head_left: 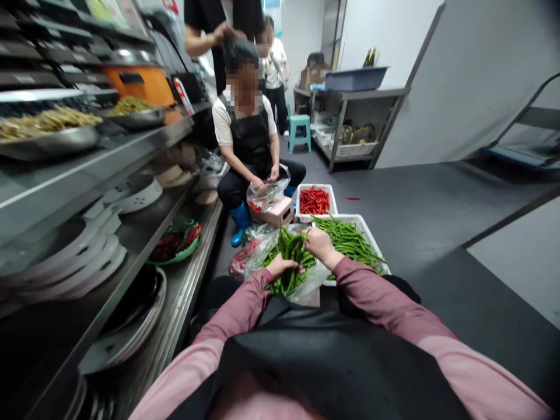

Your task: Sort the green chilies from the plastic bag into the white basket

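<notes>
Forearms (240, 306) inward, left hand (280, 265) around green peppers (289, 249), right hand (321, 243) in a pinch at their ends.

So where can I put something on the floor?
Bare floor lies between the basket of green chilies and the white wall, beside one loose red chili. Around the left hand and right hand, plastic bags crowd it.

Peppers (292, 251) stand in an open bag (308, 293), between the hands (280, 266). Just beside, at three o'clock from them, a basket (371, 238) holds more; a second basket (335, 204) sits behind it at one o'clock. At eleven, a stool (283, 213) bears another bag before a seated person (251, 134). Shelving (131, 154) runs along nine to ten. Farther off, at one, a counter (396, 92) carries a basin (355, 80).
</notes>
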The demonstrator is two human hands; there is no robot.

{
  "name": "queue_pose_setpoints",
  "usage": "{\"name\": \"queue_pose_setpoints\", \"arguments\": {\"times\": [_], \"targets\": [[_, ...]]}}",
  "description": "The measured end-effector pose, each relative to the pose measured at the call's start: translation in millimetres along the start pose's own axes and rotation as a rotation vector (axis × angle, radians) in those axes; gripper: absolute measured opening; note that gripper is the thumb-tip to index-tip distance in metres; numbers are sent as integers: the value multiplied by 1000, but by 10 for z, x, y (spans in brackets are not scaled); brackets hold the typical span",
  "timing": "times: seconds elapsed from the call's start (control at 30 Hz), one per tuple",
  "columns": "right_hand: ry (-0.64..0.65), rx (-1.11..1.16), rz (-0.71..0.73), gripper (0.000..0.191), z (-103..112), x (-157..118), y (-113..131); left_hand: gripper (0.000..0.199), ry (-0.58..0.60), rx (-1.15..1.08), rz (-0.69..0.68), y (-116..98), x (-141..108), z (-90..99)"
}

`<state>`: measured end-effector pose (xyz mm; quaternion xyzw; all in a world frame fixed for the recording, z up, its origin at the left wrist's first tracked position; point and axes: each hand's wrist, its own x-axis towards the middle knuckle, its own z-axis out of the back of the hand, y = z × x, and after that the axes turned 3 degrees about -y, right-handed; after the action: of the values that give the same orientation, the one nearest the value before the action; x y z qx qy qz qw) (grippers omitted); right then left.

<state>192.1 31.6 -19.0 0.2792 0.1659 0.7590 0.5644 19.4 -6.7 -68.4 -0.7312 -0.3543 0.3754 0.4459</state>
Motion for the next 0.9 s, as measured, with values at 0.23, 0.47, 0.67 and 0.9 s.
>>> {"name": "queue_pose_setpoints", "arguments": {"times": [0.23, 0.47, 0.67, 0.9], "targets": [[-135, -88, -293, 22, 113, 40, -333, 19, -131, 4, 71, 33, -38, -60], [33, 758, -383, 27, -39, -358, 96, 27, -261, 68, -23, 88, 81, -67], [-137, 307, -343, 16, -371, -355, 254, 36, -364, 242, -141, 140, 123, -144], [-98, 214, -278, 13, -431, -427, 66, 40, -307, 291, -117, 247, 164, -187]]}}
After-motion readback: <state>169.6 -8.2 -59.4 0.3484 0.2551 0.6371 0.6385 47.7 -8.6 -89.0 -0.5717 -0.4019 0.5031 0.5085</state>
